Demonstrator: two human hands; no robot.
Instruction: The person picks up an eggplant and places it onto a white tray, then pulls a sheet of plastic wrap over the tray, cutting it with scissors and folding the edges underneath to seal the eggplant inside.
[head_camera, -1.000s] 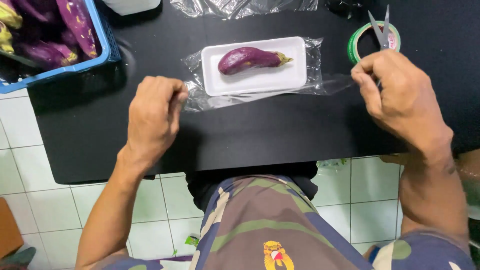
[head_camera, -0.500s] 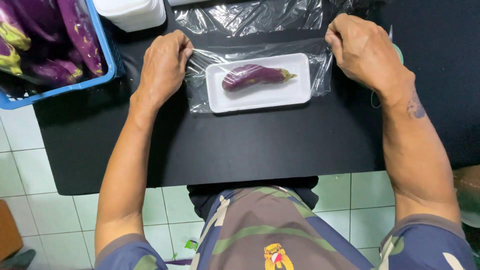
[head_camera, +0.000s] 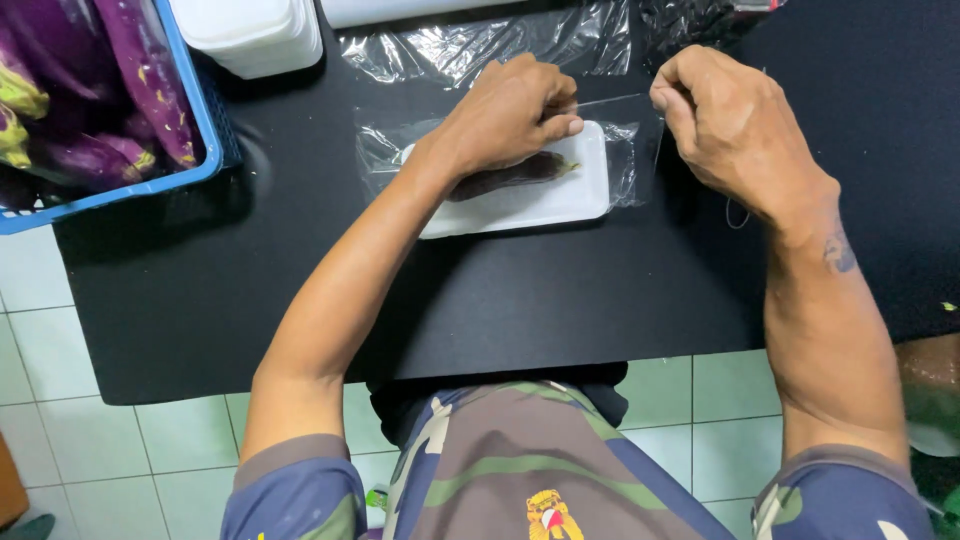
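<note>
Black table (head_camera: 560, 300) over pale green floor tiles (head_camera: 120, 460); both hands' fingers clamped on plastic wrap (head_camera: 625, 150)

A small purple eggplant (head_camera: 515, 174) lies lengthwise on a white foam tray (head_camera: 560, 200) on the black table, stem end to the right. Clear plastic wrap (head_camera: 625, 150) drapes loosely over and around the tray, wrinkled at its edges.

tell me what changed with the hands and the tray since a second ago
The left hand moved from the film's left edge to on top of the eggplant on the white foam tray. The right hand, fingers pinched, shifted to the clear film at the tray's right end. The eggplant still lies on the tray, and the blue crate stays at left.
</note>
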